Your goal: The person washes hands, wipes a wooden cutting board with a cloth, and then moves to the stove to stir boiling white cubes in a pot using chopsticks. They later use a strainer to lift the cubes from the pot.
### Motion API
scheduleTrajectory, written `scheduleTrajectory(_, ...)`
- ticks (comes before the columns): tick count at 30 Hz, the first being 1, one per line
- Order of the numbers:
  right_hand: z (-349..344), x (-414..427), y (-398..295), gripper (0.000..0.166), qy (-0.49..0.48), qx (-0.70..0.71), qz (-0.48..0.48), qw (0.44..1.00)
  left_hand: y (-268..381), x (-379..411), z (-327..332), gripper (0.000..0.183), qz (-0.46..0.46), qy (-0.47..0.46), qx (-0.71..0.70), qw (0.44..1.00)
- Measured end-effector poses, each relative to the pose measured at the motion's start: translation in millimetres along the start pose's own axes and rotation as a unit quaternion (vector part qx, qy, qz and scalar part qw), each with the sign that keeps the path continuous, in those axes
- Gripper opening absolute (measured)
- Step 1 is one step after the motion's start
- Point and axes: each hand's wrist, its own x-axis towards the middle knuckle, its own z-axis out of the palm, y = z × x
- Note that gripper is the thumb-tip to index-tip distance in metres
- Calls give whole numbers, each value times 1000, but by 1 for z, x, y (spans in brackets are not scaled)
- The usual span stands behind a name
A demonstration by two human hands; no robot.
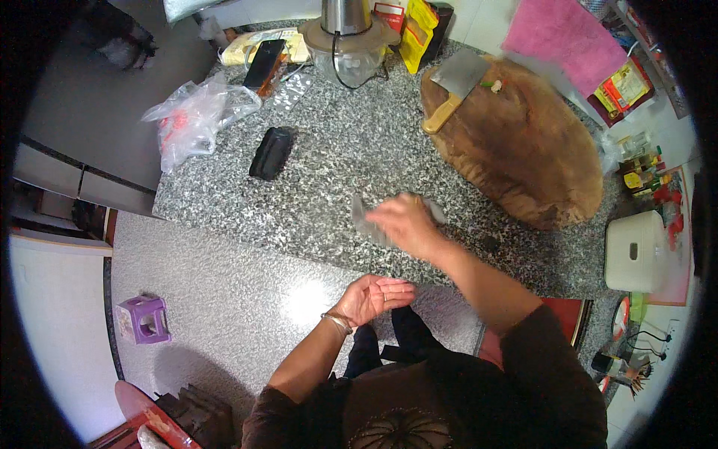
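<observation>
My right hand (405, 223) is over the speckled granite countertop (336, 168), blurred by motion. It grips a thin grey sheet (363, 220), with part of it showing past the far side of the hand; the blur hides whether this is cloth or plastic. In front of the counter's near edge, my left hand (373, 297) is palm up with nothing in it, its fingers extended. To the right lies a thick round wooden chopping board (521, 146). A cleaver (461, 73) with a wooden handle rests on its far left part, beside a small food scrap (496, 86).
A black tray-like object (271, 154), a crumpled plastic bag (193, 120) and a phone (263, 63) are on the left. A food chopper (348, 50) and a yellow packet (419, 35) stand at the back. A white appliance (634, 252) is at right, a purple stool (143, 320) on the floor.
</observation>
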Motion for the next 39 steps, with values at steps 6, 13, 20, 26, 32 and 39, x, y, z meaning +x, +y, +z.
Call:
scheduleTrajectory(6,-4,-57,-75,31,-13,96,-20,995,3,-4,17,53,36,72,20,997)
scheduleTrajectory(13,-95,-127,-39,31,265,380,453,761,-10,3,12,46,-34,59,34,997)
scheduleTrajectory(20,-161,-320,138,22,321,-335,415,783,-29,37,17,48,-142,-11,21,990)
scheduleTrajectory(26,-108,-255,104,29,344,-310,402,790,-32,47,24,48,-152,7,26,988)
scheduleTrajectory(32,-53,-151,37,41,239,-188,348,887,-25,39,18,50,-127,-23,12,992)
scheduleTrajectory(39,-23,-14,18,41,171,-140,252,942,11,-11,19,46,-48,44,-14,998)
